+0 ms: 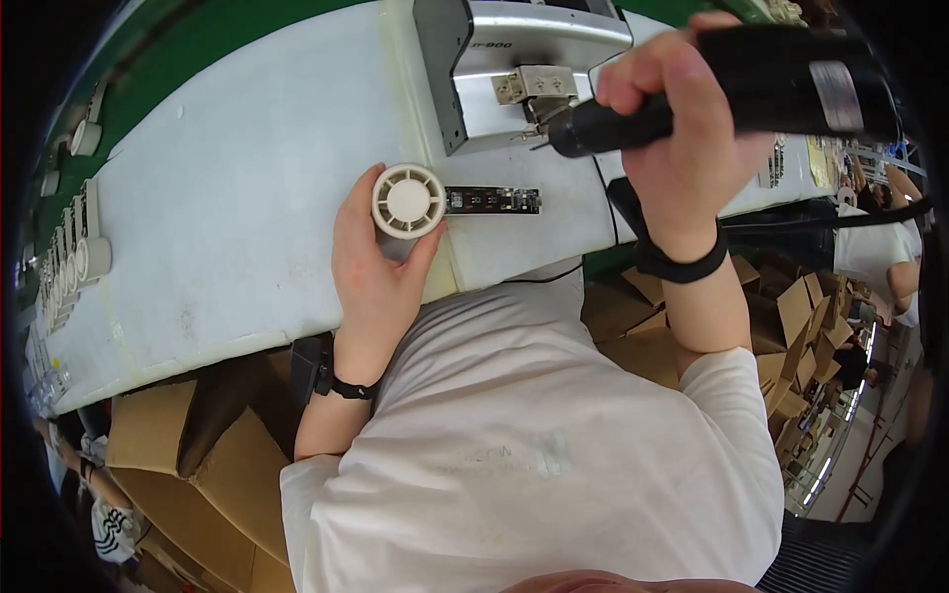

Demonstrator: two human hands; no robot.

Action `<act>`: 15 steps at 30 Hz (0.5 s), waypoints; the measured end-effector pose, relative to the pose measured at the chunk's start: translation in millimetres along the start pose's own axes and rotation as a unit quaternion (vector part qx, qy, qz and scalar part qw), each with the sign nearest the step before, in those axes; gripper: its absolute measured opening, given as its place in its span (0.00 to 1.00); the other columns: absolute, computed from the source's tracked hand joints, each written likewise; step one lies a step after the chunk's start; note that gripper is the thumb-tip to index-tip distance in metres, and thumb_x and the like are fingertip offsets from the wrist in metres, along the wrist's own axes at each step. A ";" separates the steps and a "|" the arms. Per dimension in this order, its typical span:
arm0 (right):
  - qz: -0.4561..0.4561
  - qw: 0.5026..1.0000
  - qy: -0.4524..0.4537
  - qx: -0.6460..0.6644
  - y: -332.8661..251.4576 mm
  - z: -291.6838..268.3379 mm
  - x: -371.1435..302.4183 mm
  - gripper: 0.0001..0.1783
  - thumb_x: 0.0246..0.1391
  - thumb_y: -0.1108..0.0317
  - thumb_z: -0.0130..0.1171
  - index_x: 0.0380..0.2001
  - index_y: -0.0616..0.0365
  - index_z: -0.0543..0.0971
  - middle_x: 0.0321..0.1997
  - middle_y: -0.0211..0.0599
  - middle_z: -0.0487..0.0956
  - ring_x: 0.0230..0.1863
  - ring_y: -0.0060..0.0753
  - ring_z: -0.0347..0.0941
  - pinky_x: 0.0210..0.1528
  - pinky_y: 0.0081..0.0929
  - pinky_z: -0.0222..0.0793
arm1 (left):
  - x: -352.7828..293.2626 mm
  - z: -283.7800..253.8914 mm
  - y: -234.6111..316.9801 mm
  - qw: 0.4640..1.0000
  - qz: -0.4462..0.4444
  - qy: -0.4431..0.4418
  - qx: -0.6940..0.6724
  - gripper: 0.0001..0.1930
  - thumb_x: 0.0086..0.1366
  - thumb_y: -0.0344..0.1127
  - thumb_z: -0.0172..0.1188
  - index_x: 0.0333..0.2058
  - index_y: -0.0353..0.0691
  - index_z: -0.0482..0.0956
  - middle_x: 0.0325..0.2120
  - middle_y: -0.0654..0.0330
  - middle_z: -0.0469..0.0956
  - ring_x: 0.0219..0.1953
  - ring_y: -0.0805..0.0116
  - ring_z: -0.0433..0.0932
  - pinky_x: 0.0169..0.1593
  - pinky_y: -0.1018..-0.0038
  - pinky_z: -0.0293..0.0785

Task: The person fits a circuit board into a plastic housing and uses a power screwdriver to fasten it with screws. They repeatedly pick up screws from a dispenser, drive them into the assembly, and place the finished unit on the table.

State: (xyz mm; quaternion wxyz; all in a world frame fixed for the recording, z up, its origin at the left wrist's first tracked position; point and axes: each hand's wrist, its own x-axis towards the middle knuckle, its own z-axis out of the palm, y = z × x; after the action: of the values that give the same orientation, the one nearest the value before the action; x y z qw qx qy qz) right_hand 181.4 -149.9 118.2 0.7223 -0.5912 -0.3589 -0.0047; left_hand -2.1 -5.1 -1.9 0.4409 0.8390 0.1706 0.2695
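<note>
My left hand (381, 257) is closed around a round white plastic part (409, 202) with spokes, resting at the worktable. From that part's right side sticks out a narrow dark circuit board (494, 201) with small components. Up at the right, my right hand (687, 128) grips a black electric screwdriver (791, 84), held roughly level. Its thin bit points left, close to the pick-up bracket of a silver screw feeder (539, 59). Whether a screw sits on the bit is too small to tell.
The pale worktable (247, 168) has a yellowish tape strip across it. Several similar white parts with boards (79, 257) line its left end. Open cardboard boxes (208, 465) stand below the near edge. A black cable (830, 219) runs off right. Other people are at both sides.
</note>
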 end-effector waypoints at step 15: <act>0.074 0.995 -0.059 0.034 -22.3 47.9 -45.2 0.24 0.62 0.68 0.55 0.58 0.56 0.61 0.30 0.37 0.71 0.25 0.30 0.68 0.31 0.37 0.71 | 2.6 -1.5 1.5 0.999 0.005 -0.013 -0.034 0.36 0.54 0.29 0.73 0.60 0.34 0.65 0.51 0.46 0.75 0.51 0.49 0.77 0.51 0.63 0.77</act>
State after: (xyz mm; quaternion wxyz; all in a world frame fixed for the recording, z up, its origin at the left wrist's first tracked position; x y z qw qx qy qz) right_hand 113.7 -134.4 115.7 0.7176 -0.5907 -0.3562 0.0962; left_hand -0.9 -3.6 0.8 0.4703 0.8276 0.1517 0.2662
